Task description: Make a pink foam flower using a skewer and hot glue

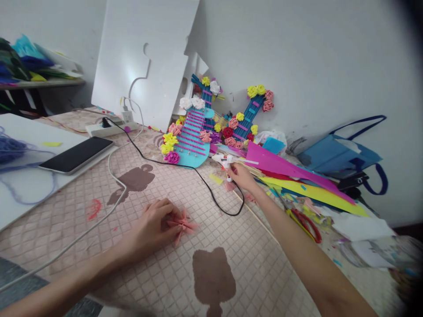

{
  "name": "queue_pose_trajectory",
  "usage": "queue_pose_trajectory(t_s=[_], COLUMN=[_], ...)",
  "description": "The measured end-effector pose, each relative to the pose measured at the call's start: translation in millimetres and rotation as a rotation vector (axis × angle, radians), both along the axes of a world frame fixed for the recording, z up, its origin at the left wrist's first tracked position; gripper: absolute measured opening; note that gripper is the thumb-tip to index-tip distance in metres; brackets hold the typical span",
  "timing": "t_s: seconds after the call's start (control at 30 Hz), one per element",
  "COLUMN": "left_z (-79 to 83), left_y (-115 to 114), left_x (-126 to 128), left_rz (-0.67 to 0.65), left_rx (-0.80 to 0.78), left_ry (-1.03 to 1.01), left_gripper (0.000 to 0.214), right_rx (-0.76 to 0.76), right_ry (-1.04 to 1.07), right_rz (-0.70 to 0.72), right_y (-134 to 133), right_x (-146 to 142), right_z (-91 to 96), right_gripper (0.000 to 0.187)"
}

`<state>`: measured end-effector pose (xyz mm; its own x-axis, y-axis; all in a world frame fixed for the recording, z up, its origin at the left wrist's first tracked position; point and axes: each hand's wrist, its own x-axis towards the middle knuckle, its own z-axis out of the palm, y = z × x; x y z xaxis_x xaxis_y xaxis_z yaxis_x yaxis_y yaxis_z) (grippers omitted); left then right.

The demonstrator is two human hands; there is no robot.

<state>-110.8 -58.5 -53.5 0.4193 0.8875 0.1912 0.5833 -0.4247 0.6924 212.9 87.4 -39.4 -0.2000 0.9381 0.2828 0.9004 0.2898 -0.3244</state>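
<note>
Near the middle of the table, my left hand (161, 222) is closed on a pink paper flower (183, 226) with pointed petals spread out, holding it by its left side. Farther off, my right hand (241, 176) grips the handle of a white hot glue gun (222, 159), whose nozzle points left. From the gun's handle a black cord (211, 197) loops over the tablecloth. Just behind the gun stands a turquoise board (194, 155) with purple strips and paper flowers along its edge.
Blue strip panels with paper flowers (249, 114) lean by the wall. To the right lie coloured paper sheets (291, 174), red-handled scissors (307, 224) and scraps. On the left are a phone (77, 154), a power strip (105, 127) and a white cable (109, 220) across the table.
</note>
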Motion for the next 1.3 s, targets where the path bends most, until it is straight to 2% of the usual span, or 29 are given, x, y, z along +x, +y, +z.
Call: queue_pose_trajectory(t_s=[0.2, 0.4, 0.5, 0.6, 0.67, 0.77, 0.83, 0.93, 1.1, 1.3], left_z=[-0.1, -1.3, -1.3, -0.1, 1.2, 3.1, 3.7, 3.3, 0.7, 0.3], left_y=[1.0, 1.0, 0.2, -0.5, -0.7, -0.4, -0.1, 0.0, -1.1, 1.3], left_x=[0.3, -0.5, -0.5, 0.1, 0.5, 0.7, 0.6, 0.6, 1.1, -4.3], left_rz=[-0.009, -0.022, -0.022, -0.016, -0.015, -0.019, -0.015, -0.010, -0.008, -0.065], left_rx=[0.011, 0.024, 0.023, 0.033, 0.025, 0.019, 0.029, 0.042, 0.049, 0.047], left_ry=[-0.018, -0.023, -0.028, -0.030, -0.032, -0.028, -0.017, -0.004, -0.009, -0.046], left_gripper=[0.010, 0.008, 0.007, 0.008, 0.008, 0.008, 0.009, 0.011, 0.014, 0.013], right_rx=[-0.009, 0.043, 0.126, 0.233, 0.330, 0.276, 0.226, 0.134, 0.114, 0.145], right_ry=[0.021, 0.081, 0.128, 0.181, 0.268, 0.286, 0.235, 0.155, 0.098, 0.065], right_rz=[0.010, -0.041, -0.133, -0.191, -0.122, 0.160, 0.379, 0.542, 0.590, 0.585], right_y=[-1.4, -8.9, -21.4, -50.3, -79.4, -128.2, -155.4, -178.3, -181.0, -179.7], right_x=[0.7, 2.9, 0.9, -11.3, -27.5, -59.2, -78.7, -96.4, -101.1, -103.2], right_z=[3.5, -2.4, -5.9, -5.5, -2.6, 1.8, 1.4, -5.4, -16.2, -13.9], right_gripper=[0.030, 0.030, 0.032, 0.025, 0.016, 0.010, 0.016, 0.027, 0.045, 0.039])
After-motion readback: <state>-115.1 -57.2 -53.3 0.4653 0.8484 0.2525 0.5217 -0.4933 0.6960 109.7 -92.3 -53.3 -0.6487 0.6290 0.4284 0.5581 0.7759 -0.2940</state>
